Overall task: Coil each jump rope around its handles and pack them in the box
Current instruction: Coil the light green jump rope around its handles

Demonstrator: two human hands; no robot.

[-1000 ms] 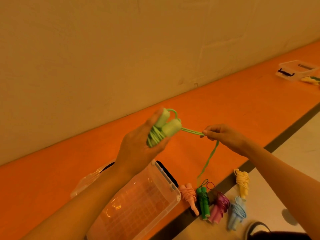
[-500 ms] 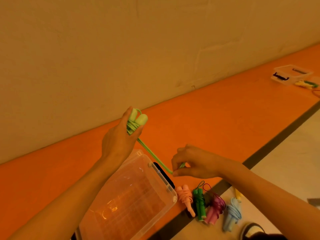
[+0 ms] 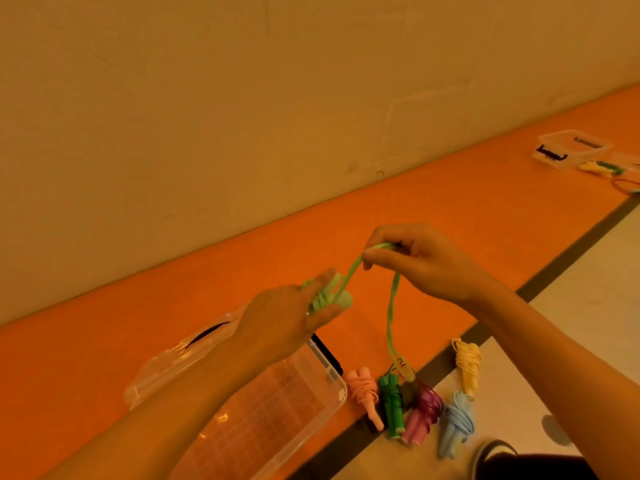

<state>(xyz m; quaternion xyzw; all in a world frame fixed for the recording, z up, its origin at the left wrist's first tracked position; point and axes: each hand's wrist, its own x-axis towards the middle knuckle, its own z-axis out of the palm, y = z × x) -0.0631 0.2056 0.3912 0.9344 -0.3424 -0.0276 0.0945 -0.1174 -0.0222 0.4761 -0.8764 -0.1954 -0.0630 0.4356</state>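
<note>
Below, a clear hard-plastic box [image 3: 294,415] lies open on the orange mat [image 3: 433,216], five coiled ropes beside it. Smooth pale-green handles [image 3: 337,292] are clamped in the left hand [image 3: 287,323], while the light-green cord [image 3: 391,317], judged limp and light, is pinched in the right hand [image 3: 412,261] fingertips near its taut end.

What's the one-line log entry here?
left hand grips light green handles | right hand wraps cord | clear box empty
</note>
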